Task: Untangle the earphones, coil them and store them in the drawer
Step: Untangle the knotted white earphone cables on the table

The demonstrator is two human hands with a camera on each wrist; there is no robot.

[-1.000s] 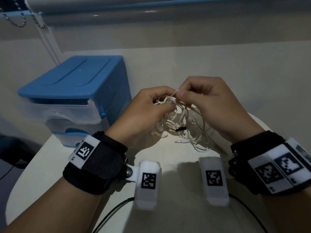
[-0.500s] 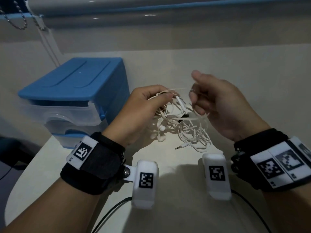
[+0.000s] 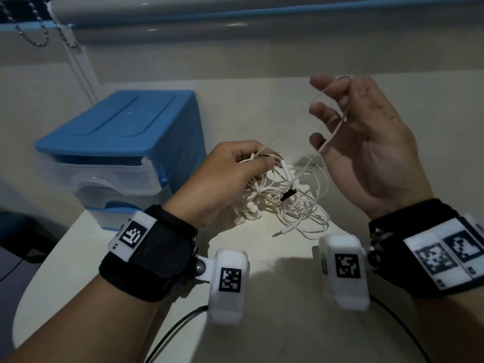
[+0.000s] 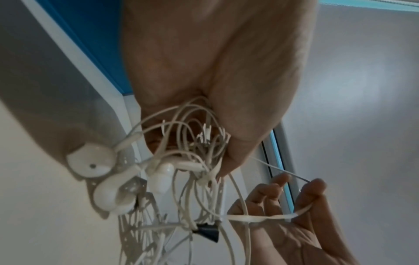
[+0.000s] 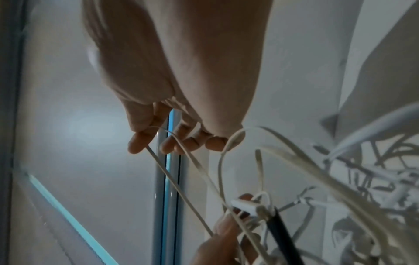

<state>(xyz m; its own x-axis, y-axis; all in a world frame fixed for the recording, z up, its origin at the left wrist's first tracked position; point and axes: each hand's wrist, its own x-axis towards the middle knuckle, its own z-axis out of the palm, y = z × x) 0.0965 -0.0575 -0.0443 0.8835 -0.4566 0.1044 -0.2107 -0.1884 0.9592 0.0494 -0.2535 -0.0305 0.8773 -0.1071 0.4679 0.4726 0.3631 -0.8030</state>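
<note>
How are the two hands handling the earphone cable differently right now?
The left hand pinches the tangled earphones low over the table; the right hand is raised higher. The left's fingers curl tight; the right's are spread with a loop stretched across them. Both touch the same cable.

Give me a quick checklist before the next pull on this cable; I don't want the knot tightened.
1. Left hand holds the earphones bundle: ok.
2. Cable loop hooked over right hand fingers: ok.
3. Loop free of the knot: cannot tell.
4. Jack plug lying loose on the table: ok.
5. Earphones untangled: not ok.
6. Drawer open for storing: not ok.
</note>
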